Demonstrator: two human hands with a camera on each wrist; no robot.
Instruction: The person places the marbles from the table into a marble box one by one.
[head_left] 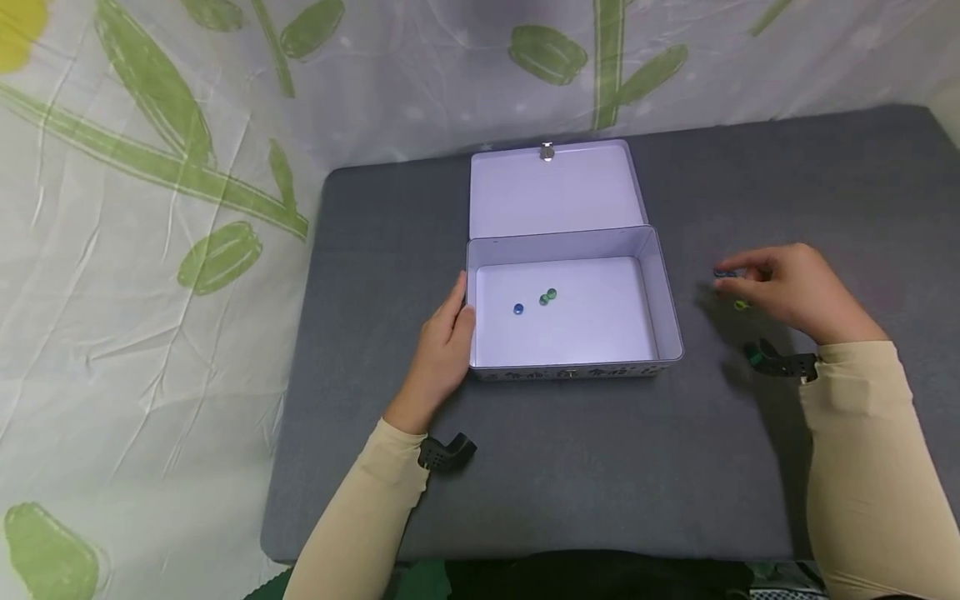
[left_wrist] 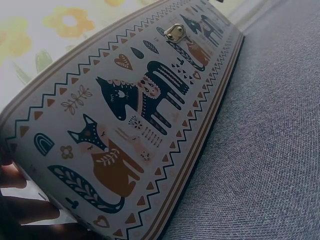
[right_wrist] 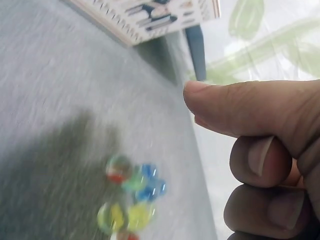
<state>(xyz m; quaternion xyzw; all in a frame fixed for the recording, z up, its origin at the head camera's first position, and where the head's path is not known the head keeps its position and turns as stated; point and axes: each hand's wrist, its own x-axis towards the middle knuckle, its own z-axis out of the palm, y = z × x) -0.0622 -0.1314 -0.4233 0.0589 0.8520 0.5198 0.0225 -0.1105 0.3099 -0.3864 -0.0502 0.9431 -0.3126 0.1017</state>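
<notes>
A rectangular tin box (head_left: 566,372) lies on the table, its lid (head_left: 555,187) swung back. Inside it are a blue marble (head_left: 518,309) and two green marbles (head_left: 552,293). My left hand (head_left: 442,354) rests against the box's left end with its fingers stretched along the outside. In the left wrist view, its fingers (left_wrist: 32,209) touch that end, beside the printed front. My right hand (head_left: 802,287) hovers to the right of the box, thumb and forefinger parted. Below it in the right wrist view lies a cluster of blue, yellow, green and red-marked glass marbles (right_wrist: 141,215) on the table.
The grey cloth-covered table (head_left: 570,467) runs around the box on all sides. Behind it hangs a pale curtain (head_left: 420,75) with green leaf prints, continuing down the left. A metal clasp (head_left: 547,152) sits at the lid's far edge.
</notes>
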